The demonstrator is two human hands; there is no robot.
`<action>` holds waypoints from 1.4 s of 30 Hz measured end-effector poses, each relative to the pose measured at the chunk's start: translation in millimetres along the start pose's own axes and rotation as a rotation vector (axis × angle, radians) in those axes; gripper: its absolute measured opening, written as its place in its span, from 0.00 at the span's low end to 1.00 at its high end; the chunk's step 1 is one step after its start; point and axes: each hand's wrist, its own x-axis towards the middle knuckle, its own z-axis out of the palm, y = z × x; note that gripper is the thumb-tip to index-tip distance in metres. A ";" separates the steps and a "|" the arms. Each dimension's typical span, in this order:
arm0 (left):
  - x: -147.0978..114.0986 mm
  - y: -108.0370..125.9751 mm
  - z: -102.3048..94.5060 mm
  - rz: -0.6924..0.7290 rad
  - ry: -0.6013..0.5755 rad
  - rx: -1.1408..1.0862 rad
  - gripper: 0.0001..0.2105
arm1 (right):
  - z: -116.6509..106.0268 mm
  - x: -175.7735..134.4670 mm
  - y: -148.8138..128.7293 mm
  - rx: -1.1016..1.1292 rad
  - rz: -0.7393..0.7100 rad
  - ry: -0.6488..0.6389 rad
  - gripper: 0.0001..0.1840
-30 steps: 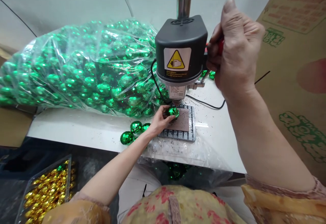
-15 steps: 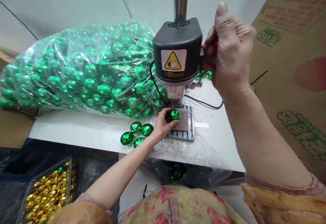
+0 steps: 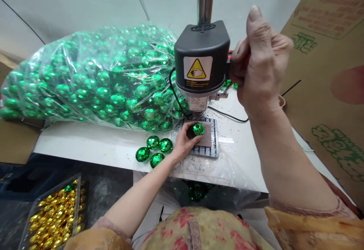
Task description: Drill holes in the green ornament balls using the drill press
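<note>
Under the chuck of a small black bench drill press (image 3: pixel 202 58), my left hand (image 3: pixel 183 142) pinches a shiny green faceted ball (image 3: pixel 198 129) between thumb and fingers. The ball rests on a brownish square pad (image 3: pixel 205 140) on the slotted metal base (image 3: pixel 212 151). Whether the drill bit touches the ball is too small to tell. My right hand (image 3: pixel 263 58) is wrapped around the red handle of the drill's lever (image 3: pixel 246 58), to the right of the motor housing. Several loose green balls (image 3: pixel 153 142) lie on the white table just left of my left forearm.
A big clear bag of green balls (image 3: pixel 99 87) lies behind on the left. Gold balls fill a clear tray (image 3: pixel 78 200) at lower left. A large cardboard box (image 3: pixel 321 90) stands at right. The drill's black cable (image 3: pixel 227 116) crosses the white table (image 3: pixel 93 143), scattered with dark specks.
The camera view has shifted slightly. My right hand sits a little lower and farther right beside the drill. My left hand still holds the green ball under the chuck.
</note>
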 end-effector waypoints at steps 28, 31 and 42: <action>-2.9 2.1 1.1 0.026 0.014 0.027 0.24 | -16.7 -80.9 17.3 -0.224 -0.439 0.089 0.31; -3.2 1.7 1.1 0.028 0.015 0.029 0.24 | -17.4 -80.7 21.1 -0.179 -0.474 0.062 0.31; -3.4 1.2 1.5 0.013 0.010 0.000 0.25 | -20.8 -78.3 29.0 -0.163 -0.624 0.035 0.27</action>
